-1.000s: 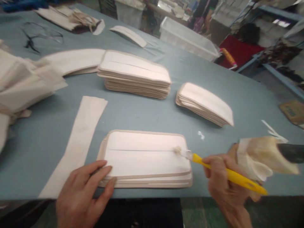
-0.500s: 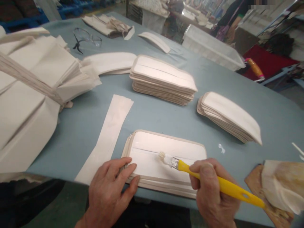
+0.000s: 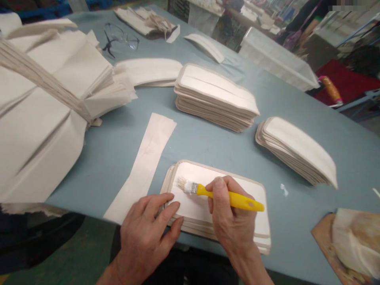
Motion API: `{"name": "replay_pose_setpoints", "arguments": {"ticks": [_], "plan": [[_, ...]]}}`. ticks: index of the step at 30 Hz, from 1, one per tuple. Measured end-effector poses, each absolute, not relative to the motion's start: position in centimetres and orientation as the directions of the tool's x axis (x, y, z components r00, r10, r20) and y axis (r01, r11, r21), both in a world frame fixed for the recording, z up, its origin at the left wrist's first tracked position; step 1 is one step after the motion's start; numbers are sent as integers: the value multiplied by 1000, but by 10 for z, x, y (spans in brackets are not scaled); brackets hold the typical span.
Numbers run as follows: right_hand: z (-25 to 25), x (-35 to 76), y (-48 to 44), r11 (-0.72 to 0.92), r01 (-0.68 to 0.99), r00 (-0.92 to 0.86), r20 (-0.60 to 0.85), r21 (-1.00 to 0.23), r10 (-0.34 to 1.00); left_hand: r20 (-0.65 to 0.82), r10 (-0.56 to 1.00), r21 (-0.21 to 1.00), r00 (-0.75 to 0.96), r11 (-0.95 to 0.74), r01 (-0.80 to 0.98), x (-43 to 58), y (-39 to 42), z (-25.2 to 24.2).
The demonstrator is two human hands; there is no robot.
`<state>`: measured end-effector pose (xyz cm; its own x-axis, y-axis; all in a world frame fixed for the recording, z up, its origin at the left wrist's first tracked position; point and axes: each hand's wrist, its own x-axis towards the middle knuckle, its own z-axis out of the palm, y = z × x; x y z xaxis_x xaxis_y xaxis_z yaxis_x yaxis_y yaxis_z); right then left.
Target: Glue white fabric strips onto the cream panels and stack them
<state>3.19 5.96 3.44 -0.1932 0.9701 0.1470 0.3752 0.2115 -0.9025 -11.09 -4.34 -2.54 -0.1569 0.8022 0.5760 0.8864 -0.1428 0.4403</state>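
A yellow-handled paintbrush [image 3: 231, 198] is gripped by my right hand [image 3: 233, 215], its fingers closed around the handle. White paste coats the bristles, which touch the left part of the top panel [image 3: 192, 208] in a low stack of pale, round-cornered panels with beige edges. My left hand [image 3: 151, 225] lies at the near-left corner of this stack, fingers apart, the tips on its edge. Just left of the stack is a long cream strip [image 3: 145, 154], its lower end close to my left hand.
Behind stand a taller panel stack [image 3: 216, 95] and a smaller one [image 3: 297, 150]. A tied cream bundle [image 3: 44, 118] fills the left. Glasses [image 3: 121, 37], a clear plastic bin [image 3: 277, 59] and a stained container [image 3: 356, 241] are also on the table. A person stands beyond it.
My right hand has moved the brush leftward across the top panel, from its middle to near its left end. My left hand stays on the stack's corner. The whole view has shifted slightly.
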Motion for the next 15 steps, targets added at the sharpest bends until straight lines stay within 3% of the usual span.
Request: {"name": "replay_pose_setpoints", "arguments": {"ticks": [7,12,15], "plan": [[48,24,68,292,329,-128,264,-898,956,576,804,427,-146,-144,893,-111,-44,-27],[35,25,54,174,321,-275,84,-931,958,577,807,414,-129,-152,898,-112,-44,-25],[41,36,46,160,337,-301,55,-928,952,598,792,416,-122,-177,892,-113,-45,-28]]}}
